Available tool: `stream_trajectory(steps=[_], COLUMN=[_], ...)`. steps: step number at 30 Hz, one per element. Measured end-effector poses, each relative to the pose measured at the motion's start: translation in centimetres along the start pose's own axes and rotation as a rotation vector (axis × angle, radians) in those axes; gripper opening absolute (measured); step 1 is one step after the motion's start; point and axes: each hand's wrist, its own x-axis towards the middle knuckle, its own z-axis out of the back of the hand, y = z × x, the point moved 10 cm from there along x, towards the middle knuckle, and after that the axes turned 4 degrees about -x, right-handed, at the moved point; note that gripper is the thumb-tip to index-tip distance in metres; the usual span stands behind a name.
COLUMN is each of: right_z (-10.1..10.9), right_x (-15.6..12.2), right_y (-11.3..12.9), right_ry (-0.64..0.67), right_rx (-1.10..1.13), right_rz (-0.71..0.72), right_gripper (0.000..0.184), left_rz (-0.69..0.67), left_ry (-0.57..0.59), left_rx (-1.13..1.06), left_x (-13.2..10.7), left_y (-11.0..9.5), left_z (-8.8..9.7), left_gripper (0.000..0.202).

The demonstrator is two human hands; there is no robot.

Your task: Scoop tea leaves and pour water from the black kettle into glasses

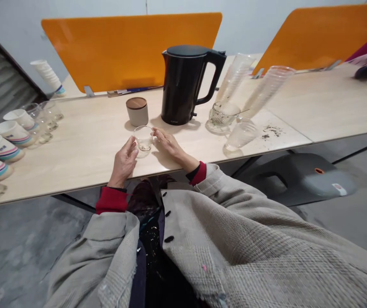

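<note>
A clear plastic cup with dark bits at its bottom is near the table's front edge. My left hand presses its fingers to the cup's left side. From the right, the fingertips of my right hand meet the cup near its rim, with the fingers close together, so the cup sits between both hands. Just behind it are a grey canister with a wooden lid and a black electric kettle, its handle to the right.
Paper cups and clear cups line the left; a paper cup stack stands behind. On the right are a glass bowl with dark leaves, a tipped-looking clear cup, cup stacks, and loose leaves. Orange dividers stand behind.
</note>
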Motion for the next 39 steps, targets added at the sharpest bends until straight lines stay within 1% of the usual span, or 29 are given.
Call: stream_trajectory(steps=[2, 4, 5, 7, 9, 11, 13, 15, 17, 20, 25, 28, 36, 39], right_z=[0.6, 1.0, 1.1, 0.8, 0.4, 0.0, -0.3, -0.5, -0.8, -1.3, -1.5, -1.4, -1.3, -1.3], right_x=[0.5, 0.8, 0.9, 1.0, 1.0, 0.8, 0.6, 0.5, 0.3, 0.2, 0.0, 0.0, 0.0, 0.1], right_y=[-0.9, -1.4, -1.4, -1.2, -1.0, -1.0, -1.0, -0.9, -0.6, -0.5, -0.5, -0.3, -0.1, -0.2], right_ry=[-0.058, -0.095, -0.098, -0.081, -0.05, -0.018, 0.008, 0.023, 0.042, 0.088, 0.13, 0.13, 0.116, 0.109], right_rx=[-0.149, -0.295, -0.342, -0.379, -0.389, -0.419, -0.462, -0.496, -0.507, -0.502, -0.514, -0.527, -0.549, -0.545], right_rz=[-0.04, -0.055, -0.045, -0.023, -0.031, -0.066, -0.099, -0.11, -0.107, -0.114, -0.14, -0.128, -0.125, -0.122], right_gripper=[0.066, 0.063, 0.063, 0.062, 0.063, 0.062, 0.061, 0.058, 0.055, 0.054, 0.058, 0.057, 0.056, 0.055], left_rz=[-0.003, -0.014, -0.019, -0.01, 0.027, 0.072, 0.107, 0.13, 0.137, 0.128, 0.086, 0.079, 0.103, 0.102], left_ry=[-0.074, -0.153, -0.176, -0.182, -0.153, -0.098, -0.01, 0.065, 0.111, 0.142, 0.12, 0.108, 0.138, 0.129], left_rx=[0.069, 0.191, 0.27, 0.446, 0.622, 0.778, 0.892, 0.955, 0.969, 0.943, 0.905, 0.895, 0.95, 0.95], left_x=[0.1, 0.2, 0.4, 0.7, 1.0, 1.3, 1.4, 1.4, 1.3, 1.2, 1.3, 1.5, 1.6, 1.6], left_y=[0.0, -0.3, -0.5, -0.9, -1.1, -1.2, -1.1, -1.1, -1.1, -1.1, -0.8, -0.6, -0.7, -0.7], left_z=[1.1, 2.3, 2.7, 3.2, 3.4, 3.3, 2.6, 1.9, 1.3, 0.7, 0.9, 1.1, 0.9, 0.9], left_gripper=[0.081, 0.073, 0.07, 0.065, 0.065, 0.066, 0.068, 0.069, 0.069, 0.068, 0.066, 0.066, 0.069, 0.069])
